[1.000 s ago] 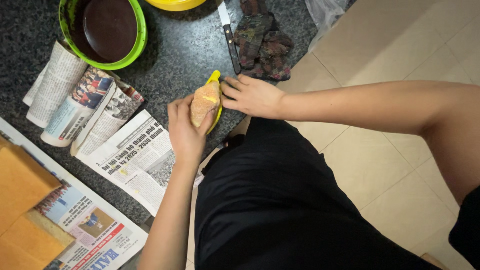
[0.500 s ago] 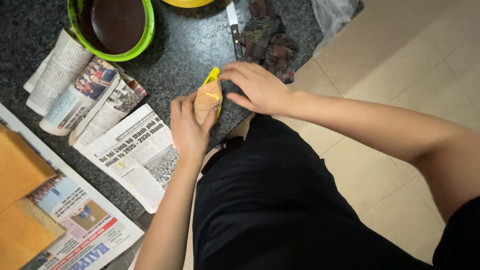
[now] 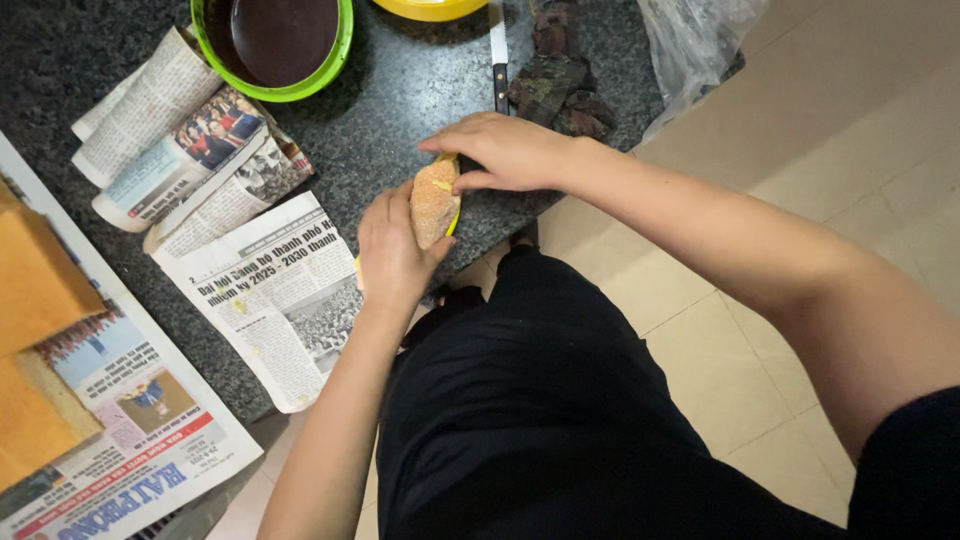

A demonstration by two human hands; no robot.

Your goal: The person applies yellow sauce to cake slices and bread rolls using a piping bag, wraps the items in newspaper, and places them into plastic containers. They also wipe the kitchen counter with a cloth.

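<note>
My left hand (image 3: 392, 250) grips a tan, grainy oblong piece of food (image 3: 433, 203) by its lower end, just above the front edge of the dark granite counter (image 3: 390, 120). A yellow tool (image 3: 455, 218) shows behind the food; how it is held is hidden. My right hand (image 3: 500, 152) curls over the top end of the food, fingers closed on it.
A green bowl (image 3: 345, 40) with a dark inside stands at the back, a yellow bowl (image 3: 430, 8) beside it. A knife (image 3: 499, 50), a dark cloth (image 3: 556, 85) and a clear plastic bag (image 3: 690, 40) lie at the back right. Folded newspapers (image 3: 190, 160) and orange blocks (image 3: 30, 280) lie left.
My right hand has slid from the side of the food up over its top end. The camera view has shifted slightly; my left hand keeps its hold.
</note>
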